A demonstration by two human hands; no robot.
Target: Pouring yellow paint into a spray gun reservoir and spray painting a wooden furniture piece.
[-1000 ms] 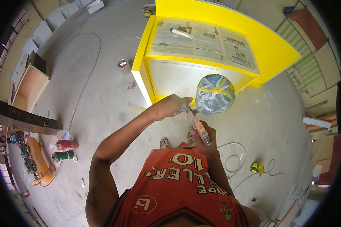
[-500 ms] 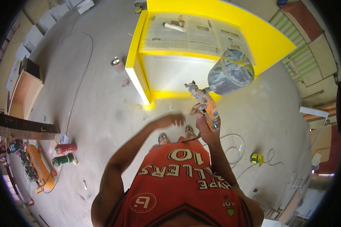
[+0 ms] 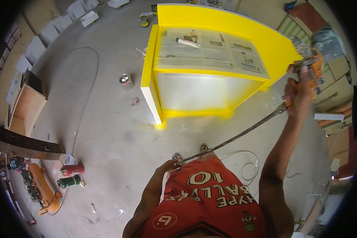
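My right hand (image 3: 298,93) is wrapped around the handle of an orange spray gun (image 3: 316,71), held out far to the right. Its cup (image 3: 328,43), wrapped in grey, paint-smeared plastic, is partly lost in the dim rim. A dark air hose (image 3: 242,134) runs from the gun's handle down to my waist. There my left hand (image 3: 172,165) is closed at the hose's near end, its fingers partly hidden. Ahead stands a yellow-painted cabinet (image 3: 150,59) with a whitish inner panel. Newspaper (image 3: 210,53) covers its top, and a white tube (image 3: 188,43) lies on the paper.
An open paint can (image 3: 125,81) stands on the floor left of the cabinet. An orange air compressor (image 3: 43,188) and red and green cylinders (image 3: 70,181) are at lower left. A pale hose (image 3: 250,166) coils by my right side. Boards (image 3: 339,75) lean at the right.
The spray gun in my right hand has swung out to the right, away from the cabinet front. My left hand has drawn back from near the gun to the hose at my waist.
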